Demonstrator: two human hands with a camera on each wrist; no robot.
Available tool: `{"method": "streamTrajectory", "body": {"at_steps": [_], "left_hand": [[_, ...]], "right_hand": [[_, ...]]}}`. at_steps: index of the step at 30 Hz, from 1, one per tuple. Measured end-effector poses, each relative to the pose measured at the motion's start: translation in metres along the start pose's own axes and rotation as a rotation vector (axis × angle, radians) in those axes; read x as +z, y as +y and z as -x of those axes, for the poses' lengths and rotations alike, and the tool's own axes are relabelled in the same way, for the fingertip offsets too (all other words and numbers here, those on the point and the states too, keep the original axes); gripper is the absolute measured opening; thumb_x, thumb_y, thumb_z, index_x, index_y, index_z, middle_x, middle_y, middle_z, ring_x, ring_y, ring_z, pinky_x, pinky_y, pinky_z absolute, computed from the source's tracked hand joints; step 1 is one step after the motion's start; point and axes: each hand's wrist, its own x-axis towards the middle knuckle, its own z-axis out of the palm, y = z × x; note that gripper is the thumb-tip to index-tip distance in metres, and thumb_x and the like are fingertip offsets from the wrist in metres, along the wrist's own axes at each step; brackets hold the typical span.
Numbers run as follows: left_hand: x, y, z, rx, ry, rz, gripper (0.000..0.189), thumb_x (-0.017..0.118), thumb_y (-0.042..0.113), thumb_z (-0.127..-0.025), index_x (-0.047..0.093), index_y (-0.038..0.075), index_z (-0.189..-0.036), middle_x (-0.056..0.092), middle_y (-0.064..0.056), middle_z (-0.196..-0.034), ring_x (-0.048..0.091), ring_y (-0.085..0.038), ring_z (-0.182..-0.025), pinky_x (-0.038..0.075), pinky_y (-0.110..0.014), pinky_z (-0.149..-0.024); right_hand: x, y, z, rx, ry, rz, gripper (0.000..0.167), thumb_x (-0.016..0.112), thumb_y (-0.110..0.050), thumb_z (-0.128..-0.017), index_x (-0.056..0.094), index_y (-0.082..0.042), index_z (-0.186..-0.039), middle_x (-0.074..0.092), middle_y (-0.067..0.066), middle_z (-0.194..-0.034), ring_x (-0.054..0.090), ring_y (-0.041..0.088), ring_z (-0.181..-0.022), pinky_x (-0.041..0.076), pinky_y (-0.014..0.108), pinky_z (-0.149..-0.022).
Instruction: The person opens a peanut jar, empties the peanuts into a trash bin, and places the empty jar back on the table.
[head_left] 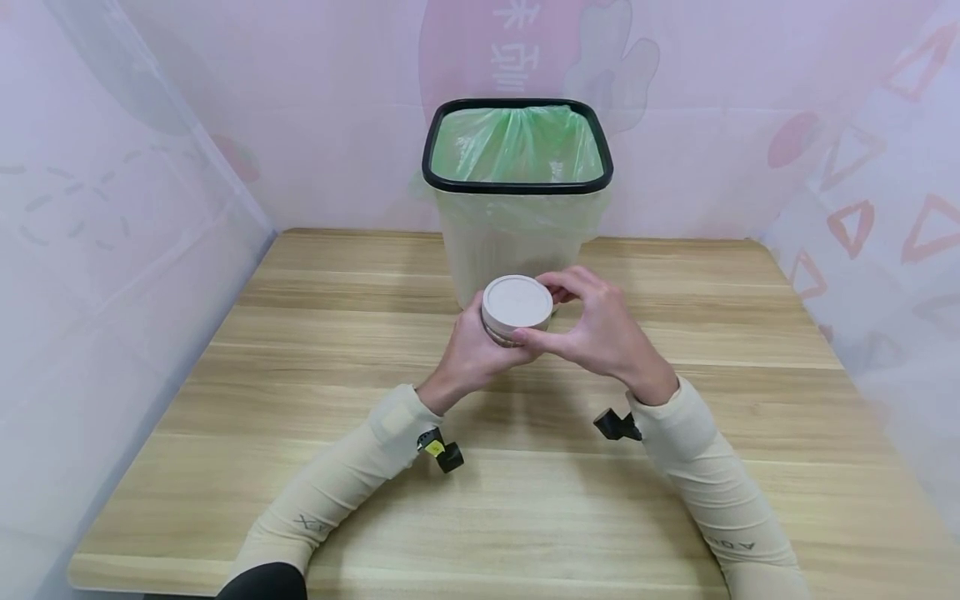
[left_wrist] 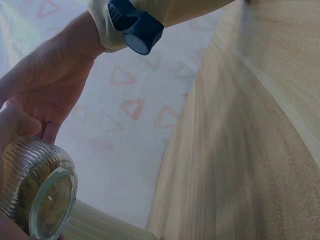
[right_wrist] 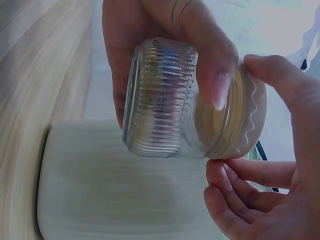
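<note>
A ribbed clear glass jar (right_wrist: 160,100) with a pale beige lid (head_left: 517,302) is held up above the table, in front of the bin. My left hand (head_left: 474,354) grips the jar's body, its thumb lying along the glass near the lid in the right wrist view. My right hand (head_left: 600,327) pinches the lid's rim between the thumb on one side and the fingers on the other. The lid sits on the jar's mouth. The left wrist view shows the jar's round glass base (left_wrist: 52,202); what is inside cannot be made out.
Behind the hands stands a whitish bin (head_left: 510,233) with a black rim (head_left: 517,188) and a green bag liner (head_left: 525,137). The wooden table (head_left: 345,333) lies below, with printed cloth walls (head_left: 315,100) at the back and both sides.
</note>
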Motion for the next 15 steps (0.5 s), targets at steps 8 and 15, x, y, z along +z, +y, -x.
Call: {"method": "streamTrajectory", "body": {"at_steps": [8, 15], "left_hand": [[-0.0001, -0.0012, -0.0002, -0.002, -0.024, 0.024, 0.089, 0.093, 0.015, -0.076, 0.045, 0.000, -0.150, 0.061, -0.019, -0.143, 0.061, -0.034, -0.133, 0.050, -0.051, -0.115], [0.0006, -0.0021, -0.0009, 0.005, -0.058, 0.067, 0.087, 0.092, 0.014, -0.076, 0.048, 0.004, -0.150, 0.062, -0.015, -0.143, 0.061, -0.031, -0.132, 0.050, -0.049, -0.114]], "right_hand": [[-0.0026, 0.0040, -0.0013, -0.020, -0.025, -0.001, 0.063, 0.098, -0.037, -0.072, 0.073, -0.008, -0.122, 0.074, 0.002, -0.110, 0.069, 0.017, -0.100, 0.058, 0.036, -0.090], [-0.0058, 0.0068, -0.0015, -0.029, -0.050, -0.012, 0.060, 0.097, -0.034, -0.074, 0.073, -0.007, -0.122, 0.073, 0.004, -0.110, 0.069, 0.017, -0.099, 0.058, 0.035, -0.091]]}}
